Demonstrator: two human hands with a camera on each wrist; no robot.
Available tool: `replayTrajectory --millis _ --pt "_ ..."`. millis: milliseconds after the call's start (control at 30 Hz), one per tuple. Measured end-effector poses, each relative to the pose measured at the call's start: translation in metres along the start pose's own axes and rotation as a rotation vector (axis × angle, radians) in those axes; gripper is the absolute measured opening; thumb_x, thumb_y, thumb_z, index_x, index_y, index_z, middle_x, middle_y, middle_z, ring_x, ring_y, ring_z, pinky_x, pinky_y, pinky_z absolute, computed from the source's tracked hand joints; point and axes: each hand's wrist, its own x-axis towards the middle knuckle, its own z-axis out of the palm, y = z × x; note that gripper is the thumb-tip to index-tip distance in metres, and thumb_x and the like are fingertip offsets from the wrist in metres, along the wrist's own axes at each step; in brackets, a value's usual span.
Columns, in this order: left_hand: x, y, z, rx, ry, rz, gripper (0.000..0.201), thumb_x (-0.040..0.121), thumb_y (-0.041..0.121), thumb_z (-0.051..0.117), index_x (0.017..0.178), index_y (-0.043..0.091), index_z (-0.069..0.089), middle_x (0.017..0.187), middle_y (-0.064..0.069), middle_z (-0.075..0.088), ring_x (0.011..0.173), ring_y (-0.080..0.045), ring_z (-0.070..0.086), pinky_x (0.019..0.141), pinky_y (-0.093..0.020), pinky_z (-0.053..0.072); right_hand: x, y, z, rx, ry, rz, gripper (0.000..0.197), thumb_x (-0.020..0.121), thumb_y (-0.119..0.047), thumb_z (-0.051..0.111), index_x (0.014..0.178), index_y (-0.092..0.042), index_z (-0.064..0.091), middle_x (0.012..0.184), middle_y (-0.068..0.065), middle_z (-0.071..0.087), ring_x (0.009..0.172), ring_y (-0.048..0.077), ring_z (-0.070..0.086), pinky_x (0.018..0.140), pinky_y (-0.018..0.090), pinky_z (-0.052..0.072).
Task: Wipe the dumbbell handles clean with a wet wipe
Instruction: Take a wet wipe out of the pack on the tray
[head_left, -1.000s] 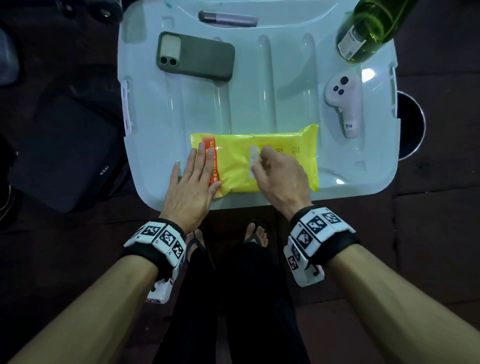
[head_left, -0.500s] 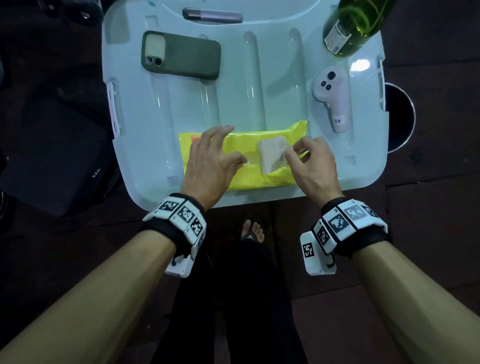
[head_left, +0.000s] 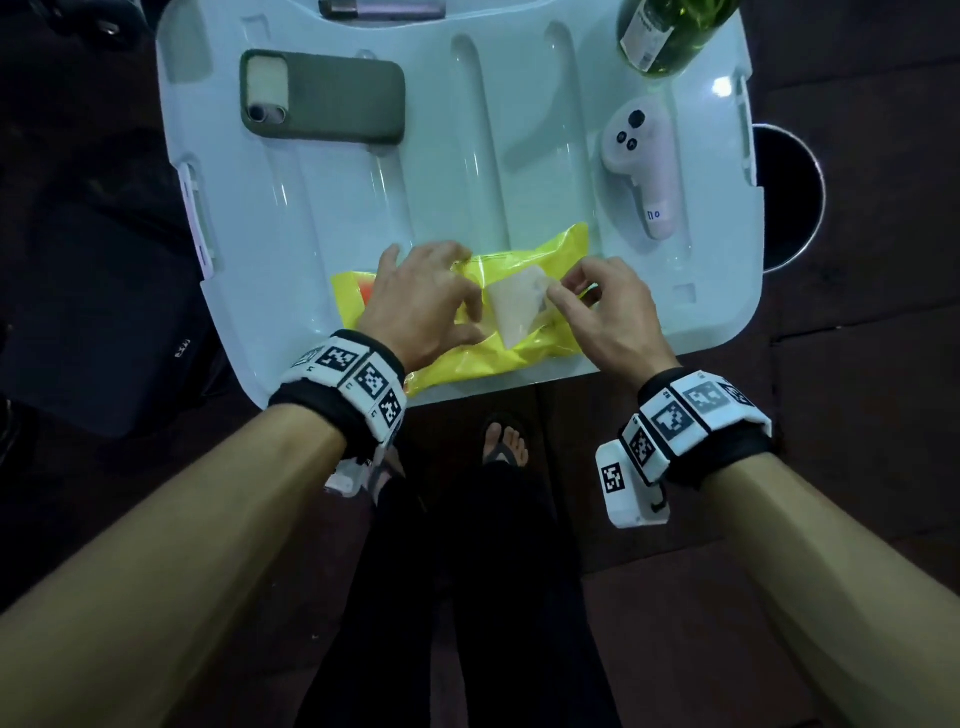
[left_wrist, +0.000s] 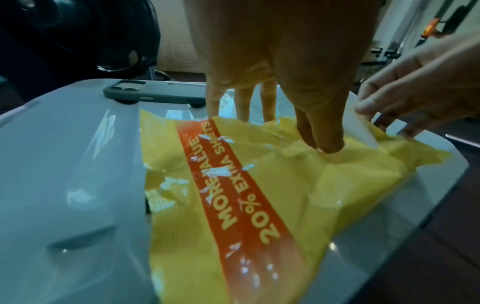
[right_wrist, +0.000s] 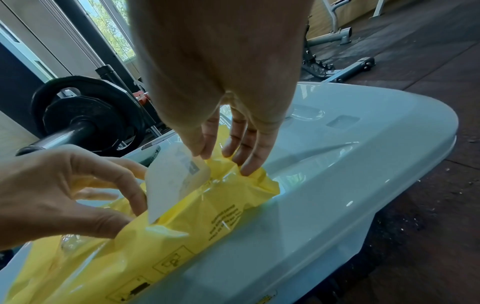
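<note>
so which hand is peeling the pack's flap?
The right hand: it pinches the white flap. The left hand only presses the yellow wipes pack down.

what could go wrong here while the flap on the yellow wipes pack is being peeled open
1. The right hand pinches the white flap and peels it up; the far end of the yellow pack is already lifting, so the pack may rise with it unless the left hand presses firmly.
2. The pack's near edge overhangs the lid rim, so a tug toward the person could slide it off.
3. The green bottle stands near the lid's far corner; jolting the lid might tip it.
</note>
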Motion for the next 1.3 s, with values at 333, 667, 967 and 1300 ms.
replayTrajectory --millis 333,667,967,1300 --pt "-0.018 0.010 0.029 0.116 0.241 0.097 0.015 0.077 0.029 0.081 0.068 0.022 0.071 0.132 -0.010 0.061 0.128 -0.040 0.052 0.092 -0.050 0.041 -0.002 0.002 0.001 -0.003 0.024 0.013 0.015 0.092 -0.020 0.066 0.084 -0.007 0.064 0.084 0.009 0.061 0.084 0.024 0.056 0.075 0.029 0.041" --pt "-0.025 0.005 0.023 -0.063 0.311 0.050 0.011 0.078 0.031 0.079 0.073 0.022 0.074 0.131 -0.007 0.061 0.131 -0.037 0.049 0.092 -0.050 0.042 -0.002 0.001 -0.002 0.045 0.010 0.042 0.017 0.094 -0.024 0.065 0.082 -0.011 0.061 0.085 0.010 0.064 0.081 0.024 0.058 0.072 0.028 0.042" --pt "-0.029 0.007 0.030 0.213 0.299 -0.002 0.011 0.083 0.042 0.074 0.086 0.031 0.074 0.155 -0.012 0.040 0.135 -0.039 0.044 0.095 -0.048 0.041 -0.003 0.002 -0.002 0.035 0.021 0.035 0.018 0.093 -0.024 0.067 0.084 -0.008 0.065 0.082 0.011 0.065 0.077 0.020 0.057 0.063 0.018 0.038" --pt "-0.024 0.012 0.030 0.126 0.283 -0.049 0.013 0.083 0.038 0.074 0.076 0.028 0.076 0.144 -0.005 0.054 0.130 -0.036 0.047 0.096 -0.051 0.035 -0.003 0.005 -0.002 0.047 0.040 0.031 0.019 0.093 -0.023 0.067 0.084 -0.006 0.066 0.069 -0.001 0.054 0.062 0.005 0.047 0.057 0.009 0.034"
